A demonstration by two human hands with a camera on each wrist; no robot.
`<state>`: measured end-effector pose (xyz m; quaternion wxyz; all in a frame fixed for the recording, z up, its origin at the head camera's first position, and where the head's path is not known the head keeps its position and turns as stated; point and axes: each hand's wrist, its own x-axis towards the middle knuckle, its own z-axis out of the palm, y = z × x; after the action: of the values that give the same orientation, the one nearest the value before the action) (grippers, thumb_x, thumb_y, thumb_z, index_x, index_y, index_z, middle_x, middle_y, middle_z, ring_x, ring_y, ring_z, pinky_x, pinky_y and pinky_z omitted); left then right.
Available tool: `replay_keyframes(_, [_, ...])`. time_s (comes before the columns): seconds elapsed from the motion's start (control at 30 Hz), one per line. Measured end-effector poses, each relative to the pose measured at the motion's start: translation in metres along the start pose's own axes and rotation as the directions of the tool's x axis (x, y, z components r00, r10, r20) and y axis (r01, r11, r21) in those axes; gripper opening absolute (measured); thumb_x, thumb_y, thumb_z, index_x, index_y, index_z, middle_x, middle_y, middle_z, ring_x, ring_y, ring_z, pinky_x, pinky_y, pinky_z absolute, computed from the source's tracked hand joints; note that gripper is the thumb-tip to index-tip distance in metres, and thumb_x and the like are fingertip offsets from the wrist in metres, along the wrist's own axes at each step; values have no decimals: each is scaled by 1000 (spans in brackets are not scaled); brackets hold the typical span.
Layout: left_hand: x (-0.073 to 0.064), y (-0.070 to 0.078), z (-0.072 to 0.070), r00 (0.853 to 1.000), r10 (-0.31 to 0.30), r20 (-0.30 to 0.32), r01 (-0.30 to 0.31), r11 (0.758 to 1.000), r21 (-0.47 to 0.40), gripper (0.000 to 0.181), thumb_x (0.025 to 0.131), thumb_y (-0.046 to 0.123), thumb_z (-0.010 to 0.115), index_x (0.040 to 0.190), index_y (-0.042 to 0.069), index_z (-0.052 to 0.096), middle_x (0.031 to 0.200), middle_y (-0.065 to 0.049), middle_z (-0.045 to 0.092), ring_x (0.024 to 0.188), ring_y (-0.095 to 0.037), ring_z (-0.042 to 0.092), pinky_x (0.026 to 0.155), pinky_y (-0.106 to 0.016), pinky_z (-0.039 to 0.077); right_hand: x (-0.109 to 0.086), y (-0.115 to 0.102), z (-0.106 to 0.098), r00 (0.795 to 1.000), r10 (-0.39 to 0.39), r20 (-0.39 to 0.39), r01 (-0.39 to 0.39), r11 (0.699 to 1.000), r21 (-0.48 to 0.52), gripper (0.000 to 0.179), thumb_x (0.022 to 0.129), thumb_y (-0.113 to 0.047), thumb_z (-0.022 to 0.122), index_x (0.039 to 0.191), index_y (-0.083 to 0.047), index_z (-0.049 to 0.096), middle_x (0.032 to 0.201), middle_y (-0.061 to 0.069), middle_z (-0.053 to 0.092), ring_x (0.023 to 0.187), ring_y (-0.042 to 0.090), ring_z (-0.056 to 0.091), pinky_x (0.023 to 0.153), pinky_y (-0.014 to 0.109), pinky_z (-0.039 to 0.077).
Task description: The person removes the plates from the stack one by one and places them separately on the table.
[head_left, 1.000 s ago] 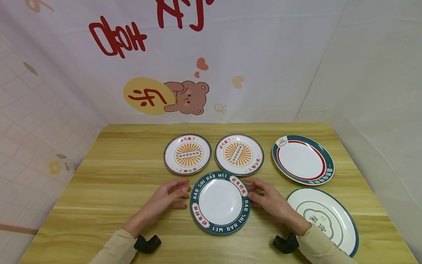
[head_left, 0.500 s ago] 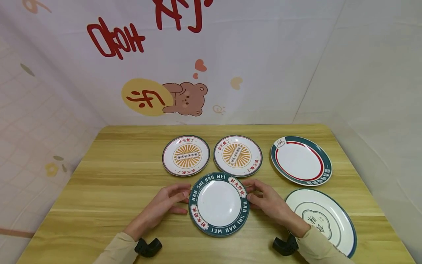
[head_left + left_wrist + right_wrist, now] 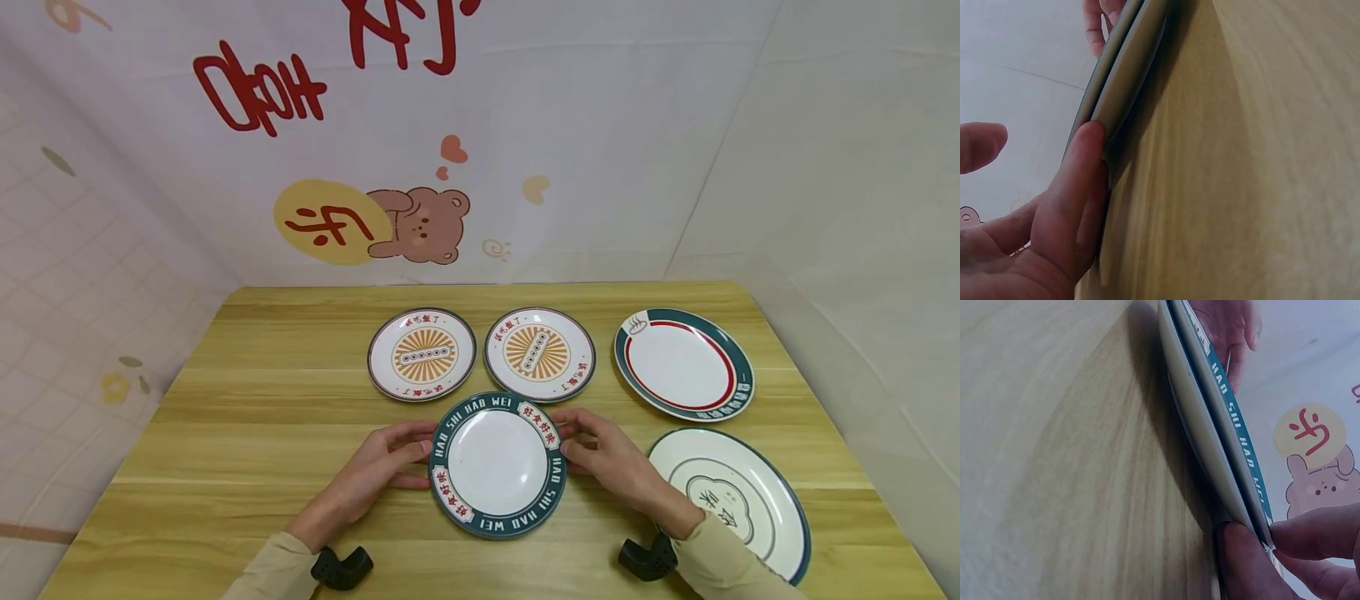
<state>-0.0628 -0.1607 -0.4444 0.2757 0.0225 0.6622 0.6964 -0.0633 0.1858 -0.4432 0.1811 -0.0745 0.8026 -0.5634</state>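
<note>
A round plate (image 3: 498, 462) with a dark green lettered rim lies at the middle front; both wrist views show it topping a stack. My left hand (image 3: 372, 468) is at the stack's left side, fingertips (image 3: 1088, 140) against the edge from below. The left thumb (image 3: 985, 147) stands apart from the rim in the left wrist view. On the opposite side my right hand (image 3: 611, 458) pinches the edge, its thumb (image 3: 1310, 534) at the upper rim and a finger (image 3: 1247, 556) under the lower plate.
Two white plates with orange sunburst prints, a left one (image 3: 422, 354) and a right one (image 3: 540, 354), lie just behind. To the right are a green-and-red-rimmed oval plate (image 3: 686, 367) and a cream oval plate (image 3: 780, 500), partly under the right forearm. A printed curtain (image 3: 585, 125) hangs behind the table.
My left hand has moved slightly right, bringing its fingers in to the stack's edge. The right hand stays at its side. The head view has shifted slightly.
</note>
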Motion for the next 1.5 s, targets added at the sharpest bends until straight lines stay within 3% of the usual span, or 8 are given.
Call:
replay_keyframes(0.37, [2, -4, 1, 1000, 12, -21, -12, 1000, 19, 57, 93, 14, 64, 141, -4, 41, 137, -23, 46, 109, -31, 59, 83, -45, 56, 0, 0, 0, 1000, 11, 21, -12, 999, 50, 36, 95, -5, 57, 132, -6, 55, 117, 15, 55, 103, 31, 57, 80, 34, 58])
replay_keyframes(1.2, [1, -7, 0, 999, 17, -27, -16, 999, 35, 59, 90, 4, 67, 142, -4, 40, 135, -25, 47, 102, -29, 63, 80, -42, 57, 1, 1, 0, 999, 20, 39, -22, 999, 45, 31, 95, -8, 59, 126, -5, 62, 130, 15, 55, 110, 31, 56, 81, 33, 57])
replay_keyframes(1.37, [1, -7, 0, 1000, 20, -21, -19, 999, 37, 59, 90, 3, 67, 142, -5, 39, 135, -26, 47, 102, -29, 63, 80, -42, 57, 2, 2, 1, 999, 13, 30, -14, 1000, 15, 31, 95, -3, 57, 125, -7, 63, 129, 14, 56, 109, 30, 56, 81, 31, 57])
replay_keyframes(1.5, [0, -5, -1, 999, 9, -45, -5, 997, 73, 60, 89, 5, 68, 142, -3, 41, 130, -24, 51, 101, -29, 64, 80, -41, 57, 3, 2, 1, 1000, -2, 7, 2, 998, -56, 36, 94, -2, 57, 129, -11, 61, 118, 11, 60, 104, 27, 57, 82, 31, 56])
